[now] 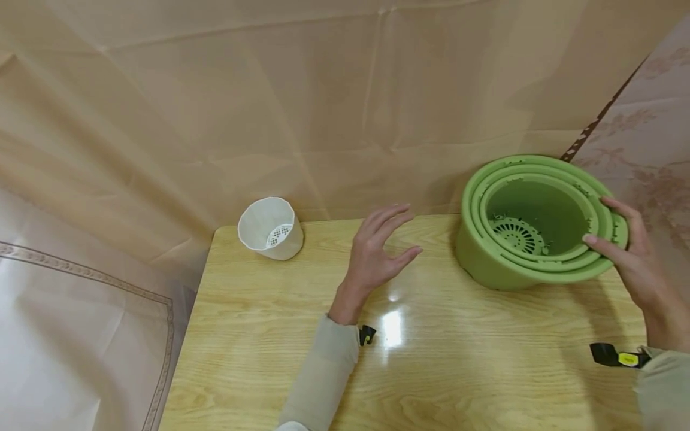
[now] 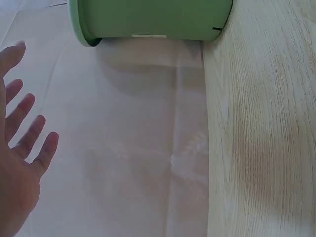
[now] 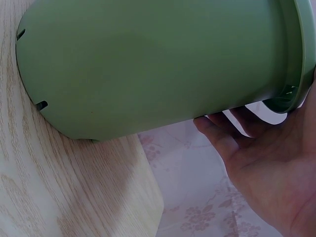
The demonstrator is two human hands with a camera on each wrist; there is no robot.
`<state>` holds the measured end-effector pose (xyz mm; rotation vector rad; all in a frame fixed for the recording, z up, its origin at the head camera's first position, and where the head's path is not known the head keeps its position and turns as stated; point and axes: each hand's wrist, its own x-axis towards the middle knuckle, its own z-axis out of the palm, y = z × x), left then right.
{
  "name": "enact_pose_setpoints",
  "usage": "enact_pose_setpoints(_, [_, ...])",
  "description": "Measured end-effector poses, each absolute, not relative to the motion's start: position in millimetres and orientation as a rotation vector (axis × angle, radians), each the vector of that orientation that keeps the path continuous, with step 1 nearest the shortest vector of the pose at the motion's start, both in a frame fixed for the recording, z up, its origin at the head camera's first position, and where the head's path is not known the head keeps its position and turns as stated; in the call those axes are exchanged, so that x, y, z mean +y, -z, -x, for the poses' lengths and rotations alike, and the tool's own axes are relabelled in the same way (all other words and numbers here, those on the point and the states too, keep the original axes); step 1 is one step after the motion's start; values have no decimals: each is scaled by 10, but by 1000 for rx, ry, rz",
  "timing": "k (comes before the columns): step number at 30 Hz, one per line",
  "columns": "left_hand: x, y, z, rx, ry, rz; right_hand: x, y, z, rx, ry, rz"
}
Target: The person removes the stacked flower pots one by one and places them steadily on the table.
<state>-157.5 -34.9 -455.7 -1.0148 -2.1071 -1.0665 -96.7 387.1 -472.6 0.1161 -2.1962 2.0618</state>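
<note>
A stack of nested green plastic flower pots [image 1: 487, 257] is at the table's right, tilted, with slots in the innermost pot's bottom. My right hand [image 1: 644, 263] grips the rim on the right side, thumb over the edge. In the right wrist view, fingers of the right hand [image 3: 269, 153] lie along the outer pot's wall [image 3: 148, 64], whose base is at the table surface. My left hand [image 1: 372, 248] hovers over the middle of the table, fingers spread and holding nothing. The left wrist view shows the left hand [image 2: 19, 163] apart from the green pots [image 2: 153, 19].
A small white pot [image 1: 288, 242] with a perforated bottom stands at the table's back left corner. The wooden table [image 1: 458, 359] meets a beige cloth [image 1: 345, 120] hanging behind it. A floral cloth [image 1: 663, 161] hangs on the right.
</note>
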Motion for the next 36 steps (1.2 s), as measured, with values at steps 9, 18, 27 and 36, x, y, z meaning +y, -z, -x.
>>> enact_pose_setpoints(9, [-303, 4586, 1572, -2129, 1038, 1045, 3874, 4734, 964, -2103, -2127, -154])
enact_pose_setpoints(18, [-250, 4567, 1540, -2148, 1014, 1060, 3862, 4719, 977, -2221, -2007, -91])
enact_pose_setpoints(27, [-156, 4537, 1521, -2171, 999, 1081, 3880, 4715, 978, -2285, -1927, -67])
enact_pose_setpoints(36, [-66, 4501, 1529, -2204, 934, 1148, 3870, 4717, 986, -2418, -1773, -5])
